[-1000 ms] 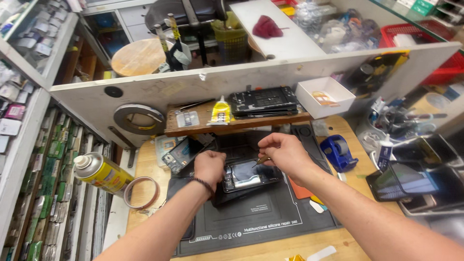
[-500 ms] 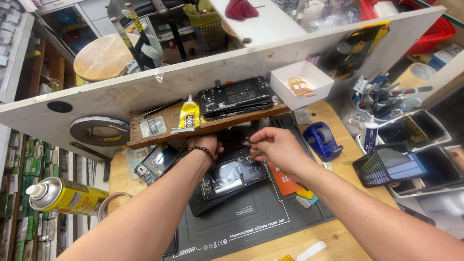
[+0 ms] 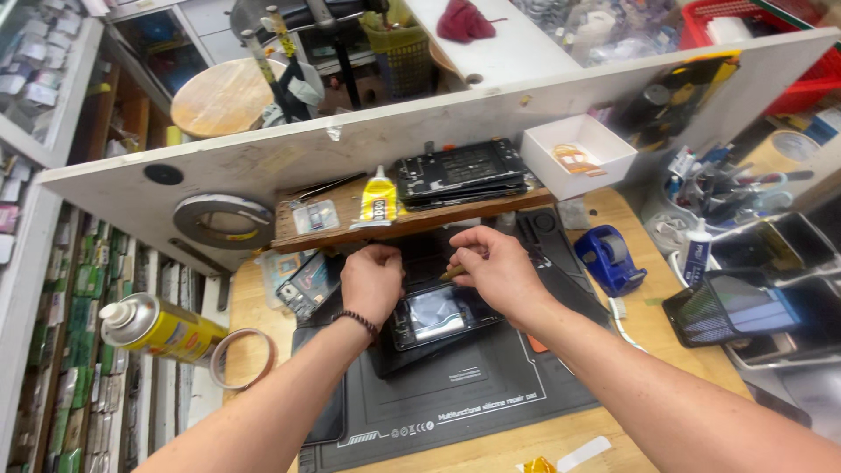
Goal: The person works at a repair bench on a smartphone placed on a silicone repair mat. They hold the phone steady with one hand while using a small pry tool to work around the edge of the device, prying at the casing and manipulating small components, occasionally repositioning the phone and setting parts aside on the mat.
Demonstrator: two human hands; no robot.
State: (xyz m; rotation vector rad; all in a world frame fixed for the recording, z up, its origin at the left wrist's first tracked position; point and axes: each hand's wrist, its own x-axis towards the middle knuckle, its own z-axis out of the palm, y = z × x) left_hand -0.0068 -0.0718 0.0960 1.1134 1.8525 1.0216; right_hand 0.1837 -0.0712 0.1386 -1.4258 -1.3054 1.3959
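An opened phone [image 3: 435, 314] lies on a black repair mat [image 3: 464, 394], its shiny inner plate facing up. My left hand [image 3: 371, 280], with a bead bracelet at the wrist, rests curled on the phone's upper left edge. My right hand [image 3: 495, 267] is closed around a thin yellowish tool [image 3: 453, 273] whose tip points at the phone's top edge. Both hands sit close together just under a small wooden shelf [image 3: 350, 232].
On the shelf lie a yellow glue tube [image 3: 378, 200] and a stack of dark phone frames [image 3: 460, 171]. A yellow spray can [image 3: 153, 328] and tape ring [image 3: 241, 359] sit left. A blue tape dispenser [image 3: 609, 257], a white box [image 3: 578, 156] and more phones [image 3: 745, 302] are right.
The view has shifted and closed in a little. My two hands have drawn nearer to each other over the phone's top edge, the right one still holding the thin tool.
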